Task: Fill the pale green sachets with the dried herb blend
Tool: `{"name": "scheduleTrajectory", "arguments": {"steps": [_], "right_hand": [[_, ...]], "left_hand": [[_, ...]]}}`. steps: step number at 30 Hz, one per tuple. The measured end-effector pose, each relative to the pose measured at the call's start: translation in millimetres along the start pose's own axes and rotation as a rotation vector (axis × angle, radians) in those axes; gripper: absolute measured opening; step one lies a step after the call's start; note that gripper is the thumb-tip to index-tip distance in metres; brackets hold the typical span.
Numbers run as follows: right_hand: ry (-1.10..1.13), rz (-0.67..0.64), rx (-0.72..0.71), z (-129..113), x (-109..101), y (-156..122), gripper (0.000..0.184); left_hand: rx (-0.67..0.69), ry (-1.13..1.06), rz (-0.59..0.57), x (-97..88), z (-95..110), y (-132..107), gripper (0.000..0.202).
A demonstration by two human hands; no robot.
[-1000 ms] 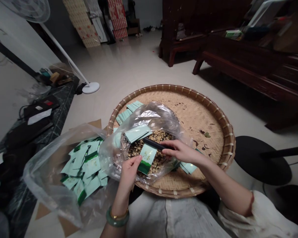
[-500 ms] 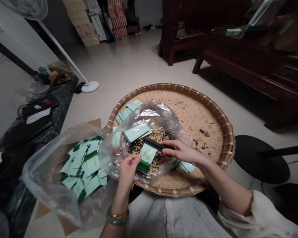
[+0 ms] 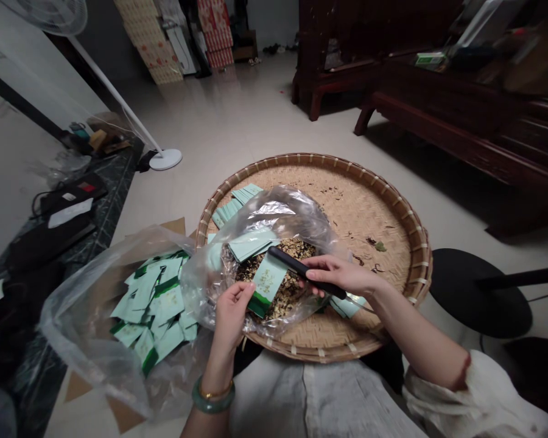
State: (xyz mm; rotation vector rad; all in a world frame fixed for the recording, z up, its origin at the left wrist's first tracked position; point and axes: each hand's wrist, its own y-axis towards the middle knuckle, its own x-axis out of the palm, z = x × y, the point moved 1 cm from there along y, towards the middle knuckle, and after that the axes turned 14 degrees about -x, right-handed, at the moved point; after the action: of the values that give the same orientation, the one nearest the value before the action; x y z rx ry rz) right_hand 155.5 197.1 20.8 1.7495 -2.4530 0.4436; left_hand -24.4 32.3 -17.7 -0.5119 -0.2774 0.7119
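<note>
My left hand pinches the lower left edge of a pale green sachet with a dark green band and gold print. Across the sachet's upper right end lies a black bar-shaped tool, gripped in my right hand. A thin cord seems to run from the tool's near end under my right wrist. Beneath both hands, a clear plastic bag lies open around a dark and yellowish loose dried mix. A stack of flat sachets rests on the mix, behind the held one.
The bag sits on a round woven bamboo tray with scattered dried bits and more sachets. At left, another plastic bag holds many sachets. A white fan base, a black round stand base and dark wooden furniture stand around.
My right hand has lifted and turned the black tool, so more of its length shows. The left hand and sachet have shifted slightly left and up.
</note>
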Motion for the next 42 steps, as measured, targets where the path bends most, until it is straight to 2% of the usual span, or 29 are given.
{"name": "scheduleTrajectory", "arguments": {"steps": [6, 10, 18, 22, 24, 27, 29, 31, 34, 37, 42], "right_hand": [[-0.164, 0.076, -0.086, 5, 8, 3, 0.040], [-0.219, 0.160, -0.085, 10, 10, 4, 0.047], [-0.194, 0.100, -0.097, 10, 7, 2, 0.046], [-0.224, 0.103, -0.096, 8, -2, 0, 0.049], [-0.361, 0.140, -0.115, 8, -11, 0, 0.049], [-0.756, 0.219, -0.138, 10, -24, 2, 0.045], [-0.994, 0.230, -0.129, 11, -30, 4, 0.042], [-1.127, 0.215, -0.109, 10, -30, 8, 0.037], [-1.156, 0.254, -0.170, 3, -17, 14, 0.028], [-1.039, 0.295, -0.310, -1, 6, 23, 0.033], [-0.968, 0.309, -0.477, 13, 35, 39, 0.031]], "left_hand": [[0.035, 0.064, 0.028, 1.6, 2, -1, 0.030], [0.042, 0.074, 0.018, 3.1, 4, -1, 0.032], [0.030, 0.064, 0.019, 2.8, 4, -1, 0.030], [0.036, 0.051, 0.034, -1.5, 2, 1, 0.029], [0.034, 0.034, 0.051, -5.0, 0, 3, 0.029], [0.031, 0.020, 0.053, -8.5, -1, 4, 0.028], [0.027, 0.018, 0.045, -8.8, -1, 3, 0.028], [0.012, 0.024, 0.033, -7.3, 0, 2, 0.030], [-0.009, 0.060, 0.009, -2.3, 2, -1, 0.031], [0.012, 0.128, -0.012, 3.8, 4, -4, 0.029], [0.017, 0.200, -0.067, 9.3, 3, -9, 0.027]]}}
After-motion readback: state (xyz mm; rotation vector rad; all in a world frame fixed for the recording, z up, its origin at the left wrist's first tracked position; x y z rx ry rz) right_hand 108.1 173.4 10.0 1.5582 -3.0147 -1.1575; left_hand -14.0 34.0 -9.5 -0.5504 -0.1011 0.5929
